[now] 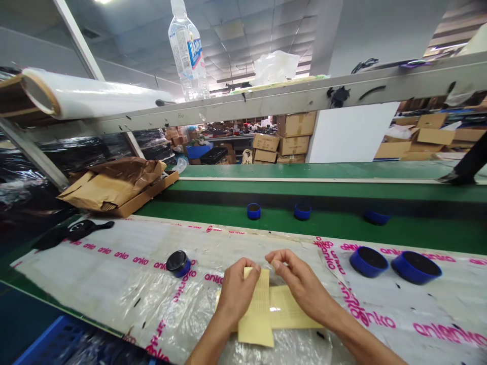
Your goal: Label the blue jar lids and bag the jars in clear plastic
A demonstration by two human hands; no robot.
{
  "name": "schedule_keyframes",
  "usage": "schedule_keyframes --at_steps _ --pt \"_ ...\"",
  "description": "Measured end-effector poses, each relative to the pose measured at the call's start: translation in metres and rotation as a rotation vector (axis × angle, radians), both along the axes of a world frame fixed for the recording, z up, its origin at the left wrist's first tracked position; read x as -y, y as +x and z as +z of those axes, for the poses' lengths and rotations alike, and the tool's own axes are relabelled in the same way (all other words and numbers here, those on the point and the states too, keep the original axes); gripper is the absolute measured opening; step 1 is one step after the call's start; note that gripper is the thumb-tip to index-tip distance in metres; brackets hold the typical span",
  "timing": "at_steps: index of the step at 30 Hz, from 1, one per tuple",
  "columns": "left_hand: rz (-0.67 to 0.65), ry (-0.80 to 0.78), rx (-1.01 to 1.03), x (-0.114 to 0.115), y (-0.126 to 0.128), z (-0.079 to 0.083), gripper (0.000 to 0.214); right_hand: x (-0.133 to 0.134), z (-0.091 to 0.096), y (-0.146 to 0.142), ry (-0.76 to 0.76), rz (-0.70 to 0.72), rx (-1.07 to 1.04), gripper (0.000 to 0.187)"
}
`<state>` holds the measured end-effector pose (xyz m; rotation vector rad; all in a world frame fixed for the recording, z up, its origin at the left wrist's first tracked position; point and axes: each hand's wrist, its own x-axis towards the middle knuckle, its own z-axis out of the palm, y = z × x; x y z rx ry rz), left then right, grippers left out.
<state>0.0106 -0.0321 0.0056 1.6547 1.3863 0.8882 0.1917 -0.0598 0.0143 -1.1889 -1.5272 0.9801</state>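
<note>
- Paper slip [261, 319], yellow with faint print: top edge in our left hand, lower part hanging over more yellow paper.
- Our left hand [236, 289] pinches that slip near its top, thumb in front, fingers curled behind.
- Our right hand [300, 286] is just beside the slip's upper right corner; thumb and forefinger tips close together, other fingers bent. We can't tell if anything thin is between them.
- Second yellow paper [285, 315] lies crosswise under the slip, partly covered by our right hand.
- Clear plastic [281, 352], crinkled and shiny, spreads below the papers.
- White work sheet [129, 279] with pink "anko" print covers our side of the bench.
- Small blue-banded round piece [178, 263], glossy black top, sits left of our hands.
- Two larger blue round pieces [369, 261] with dark tops sit side by side on our right.
- Green surface [213, 208] beyond carries three more blue round pieces [253, 211], spaced apart; rightmost is blurred.
- Shallow carton [148, 195] with brown paper at far left.
- Shelf rail [266, 106] above: we see a plastic bottle [189, 56] upright and a white film roll [99, 96].
</note>
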Motion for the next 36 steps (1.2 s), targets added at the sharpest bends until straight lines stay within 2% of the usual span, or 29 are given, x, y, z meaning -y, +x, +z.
schedule_keyframes --at_steps 3,7,9,11,14,15,17,19,21,25,30,36 --pt "0.003 0.105 -0.106 -0.002 0.000 -0.002 0.008 -0.005 -0.003 0.002 -0.072 -0.008 -0.093 0.027" --pt "-0.011 0.240 -0.177 -0.004 0.001 0.000 0.021 -0.009 -0.005 0.002 -0.114 -0.021 -0.136 0.030" --pt "0.038 0.339 -0.216 -0.004 -0.005 0.001 0.019 -0.008 -0.004 0.003 -0.135 -0.032 -0.147 0.033" --pt "0.179 0.515 -0.276 -0.004 -0.021 0.002 0.020 -0.006 -0.003 0.005 -0.157 -0.050 -0.156 0.037" --pt "0.522 0.758 -0.383 -0.005 -0.060 0.002 0.031 -0.005 -0.003 0.009 -0.180 -0.084 -0.158 0.044" --pt "0.631 0.765 -0.400 -0.005 -0.075 0.001 0.040 -0.006 -0.003 0.009 -0.189 -0.092 -0.159 0.046" --pt "0.752 0.601 -0.348 -0.008 -0.104 0.000 0.064 -0.007 -0.002 0.009 -0.214 -0.098 -0.168 0.049" --pt "0.719 0.352 -0.235 -0.012 -0.129 -0.003 0.082 -0.009 0.001 0.007 -0.249 -0.099 -0.183 0.052" --pt "0.638 0.198 -0.142 -0.018 -0.146 -0.006 0.086 -0.010 0.006 0.003 -0.274 -0.088 -0.205 0.052" --pt "0.560 0.155 -0.026 -0.029 -0.156 -0.013 0.075 -0.013 0.018 -0.008 -0.304 -0.012 -0.266 0.044" --pt "0.417 0.143 0.153 -0.039 -0.135 -0.011 0.063 -0.023 0.029 -0.021 -0.291 0.084 -0.333 0.037" --pt "0.218 0.204 0.214 -0.045 -0.077 -0.001 0.057 -0.044 0.034 -0.042 -0.250 0.084 -0.365 0.034"
